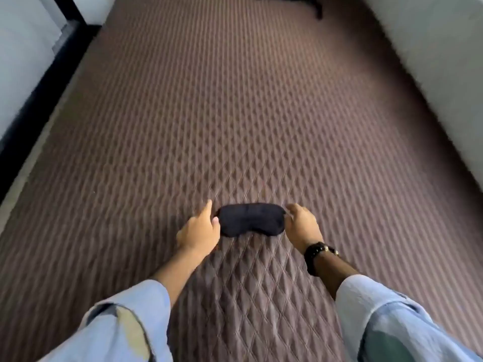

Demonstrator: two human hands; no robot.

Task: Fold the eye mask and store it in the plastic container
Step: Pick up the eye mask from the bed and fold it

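A dark navy eye mask lies flat and unfolded on the brown quilted bed cover, near me. My left hand pinches its left end between thumb and fingers. My right hand, with a dark watch on the wrist, grips its right end. No plastic container is in view.
The quilted cover stretches far ahead. A white wall runs along the right side. On the left, a dark bed edge borders a pale floor or wall. A dark object lies at the far end of the bed.
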